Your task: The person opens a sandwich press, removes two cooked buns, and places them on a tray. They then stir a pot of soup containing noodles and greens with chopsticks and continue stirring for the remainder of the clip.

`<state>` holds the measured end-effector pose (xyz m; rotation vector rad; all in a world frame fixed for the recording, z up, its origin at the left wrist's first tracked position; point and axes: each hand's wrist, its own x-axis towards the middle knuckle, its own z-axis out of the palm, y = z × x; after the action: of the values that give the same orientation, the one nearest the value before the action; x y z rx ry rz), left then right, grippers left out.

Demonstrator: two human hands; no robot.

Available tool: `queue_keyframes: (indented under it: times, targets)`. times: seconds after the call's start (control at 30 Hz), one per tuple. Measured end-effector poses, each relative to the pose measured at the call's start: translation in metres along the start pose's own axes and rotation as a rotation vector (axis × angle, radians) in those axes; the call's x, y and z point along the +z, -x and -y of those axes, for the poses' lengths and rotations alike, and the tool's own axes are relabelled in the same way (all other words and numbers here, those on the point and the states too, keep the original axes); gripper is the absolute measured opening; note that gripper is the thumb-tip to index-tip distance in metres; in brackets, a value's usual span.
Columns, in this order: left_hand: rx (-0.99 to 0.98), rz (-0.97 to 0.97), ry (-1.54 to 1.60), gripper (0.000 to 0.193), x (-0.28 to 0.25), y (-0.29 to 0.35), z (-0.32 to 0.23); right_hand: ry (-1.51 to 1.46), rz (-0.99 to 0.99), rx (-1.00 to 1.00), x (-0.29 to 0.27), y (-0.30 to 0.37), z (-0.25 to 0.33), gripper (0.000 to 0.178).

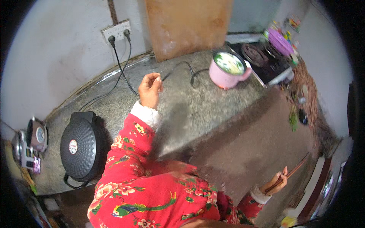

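My left hand [150, 90] is raised over the counter, its fingers curled in with the thumb pressed to them. Whatever it may hold is hidden. Low on the right, my right hand [276, 183] grips a pair of brown chopsticks [297, 168] that point up and away. A pink electric pot [224, 78] with a side handle stands uncovered on the counter, beyond and to the right of my left hand. Inside it are pale contents with green leafy bits [230, 62]. Neither hand touches the pot.
A black round electric griddle [81, 146] sits shut on the grey counter [152, 117]. Black cords run to a wall socket [116, 32]. Behind the pot is a black stove [262, 62] with a purple basket [280, 42]. Small appliances [37, 135] stand far left; brown floor lies right.
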<state>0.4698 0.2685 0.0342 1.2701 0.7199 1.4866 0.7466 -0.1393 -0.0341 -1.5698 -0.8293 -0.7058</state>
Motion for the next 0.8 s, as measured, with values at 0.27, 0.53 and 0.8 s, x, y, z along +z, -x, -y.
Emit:
queue_keyframes:
  times: [0.27, 0.53, 0.8]
  targets:
    - [0.154, -0.302, -0.467, 0.014, -0.041, -0.112, 0.065, -0.018, 0.056, 0.040, 0.107, -0.089, -0.019, 0.012]
    - [0.150, -0.576, -1.299, 0.035, -0.080, -0.234, 0.046, 0.039, 0.081, 0.039, 0.123, -0.104, -0.046, 0.013]
    - [0.014, -0.670, -1.672, 0.036, -0.076, -0.258, 0.040, 0.040, 0.141, -0.031, 0.136, -0.127, -0.069, 0.014]
